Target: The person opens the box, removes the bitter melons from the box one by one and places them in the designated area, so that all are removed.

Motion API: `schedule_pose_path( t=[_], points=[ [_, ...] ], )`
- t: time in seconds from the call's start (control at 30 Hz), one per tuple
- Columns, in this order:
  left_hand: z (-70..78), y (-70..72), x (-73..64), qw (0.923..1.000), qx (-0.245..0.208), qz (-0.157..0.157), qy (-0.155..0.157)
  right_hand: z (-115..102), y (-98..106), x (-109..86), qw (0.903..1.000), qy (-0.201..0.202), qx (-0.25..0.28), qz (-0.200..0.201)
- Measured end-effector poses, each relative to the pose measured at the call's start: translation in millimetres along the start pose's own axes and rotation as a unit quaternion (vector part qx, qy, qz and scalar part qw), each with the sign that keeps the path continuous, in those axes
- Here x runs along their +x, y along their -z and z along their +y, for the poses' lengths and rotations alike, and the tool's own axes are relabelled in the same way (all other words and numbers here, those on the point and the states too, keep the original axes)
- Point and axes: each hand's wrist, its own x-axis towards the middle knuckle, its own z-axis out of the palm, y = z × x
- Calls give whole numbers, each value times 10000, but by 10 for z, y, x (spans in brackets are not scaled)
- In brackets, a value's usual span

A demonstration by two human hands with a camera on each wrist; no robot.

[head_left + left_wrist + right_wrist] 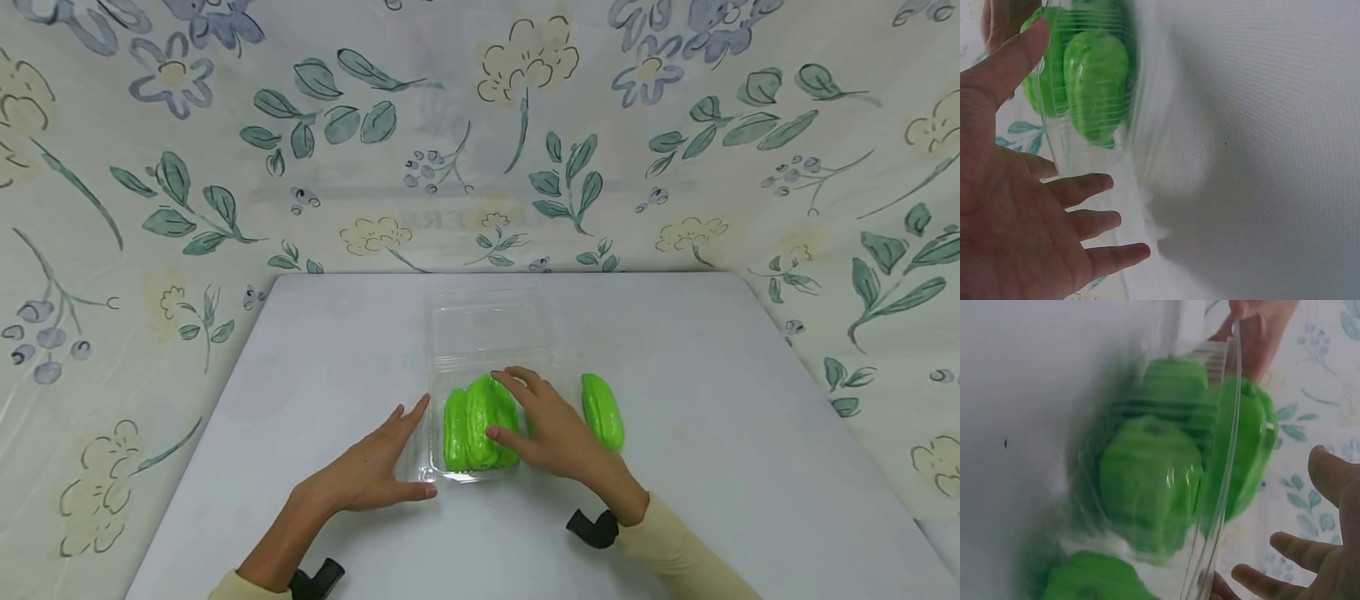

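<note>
Several shiny green peppers [481,423] lie side by side in the base of a clear plastic clamshell box [437,450]. One pepper [1096,84] shows through the ribbed wall in the left wrist view, another [1250,447] rises above the rim in the right wrist view. To the box's left is my left hand [367,471], fingers spread and thumb near the front corner. My right hand [558,437] hovers over the right part of the box with loosely bent fingers, hiding that side; the right wrist view shows its fingers apart from the peppers.
A single green pepper [602,412] lies on the white table [697,400], right of the box and beside my right hand. The box's clear lid [491,329] is folded back flat towards the far edge. Behind the table hangs a floral cloth [450,125].
</note>
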Motion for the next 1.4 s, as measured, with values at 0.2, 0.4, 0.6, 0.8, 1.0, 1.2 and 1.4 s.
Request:
schedule_pose_path(
  t=[0.2,0.4,0.6,0.8,1.0,1.2,1.4],
  points=[
    [-2,0,5,10000,-7,-28,20,-84,-112,-6,9998,78,-157,-51],
    [-3,4,0,10000,-21,-50,-35,-96,-192,-4,9990,292,-319,-122],
    [4,17,-1,10000,-15,-80,-10,-96,-225,1,9974,593,-400,-78],
    [4,24,-6,10000,-20,-74,-6,-130,-235,19,9984,560,-31,-119],
    [-2,16,-10,10000,6,-59,-9,-162,-229,24,9983,548,156,-97],
    [3,17,-11,10000,26,-26,6,-177,-207,18,9984,494,271,0],
    [-3,13,-18,10000,-10,-24,15,-183,-197,5,9984,452,335,58]
  ],
)
